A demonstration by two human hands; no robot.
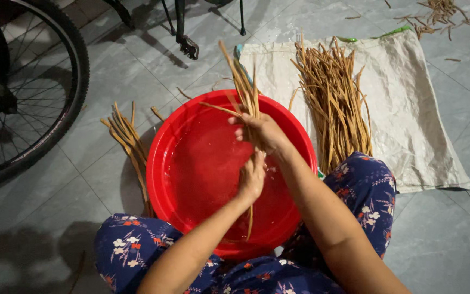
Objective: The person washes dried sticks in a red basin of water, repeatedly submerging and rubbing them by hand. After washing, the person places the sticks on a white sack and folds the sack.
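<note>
— Grey floor tiles [55,196] carry everything, yes? What sits on them?

— A round red basin [191,163] with shallow water, set between the person's knees in blue flowered trousers [131,250]. Both hands work over it.

— What do the hands hold?

— One bundle of long tan stalks [243,87]. The right hand [262,132] is closed around it near the basin's far rim, and the left hand [252,177] is wrapped around the same bundle lower down, over the water. The stalks stand almost upright, their tops fanning out past the far rim and one thin end hanging below the left hand toward the near rim.

— Anything else nearby?

— A pale woven sack [409,109] spread on the floor just right of the basin, bearing a large pile of stalks [335,103] along its left edge. A smaller heap [129,141] lies on the tiles at the basin's left side. A bicycle wheel [33,87] fills the floor's far left corner, with a pedal [189,47] beyond the basin, and loose scraps [436,16] lie at the far right.
</note>
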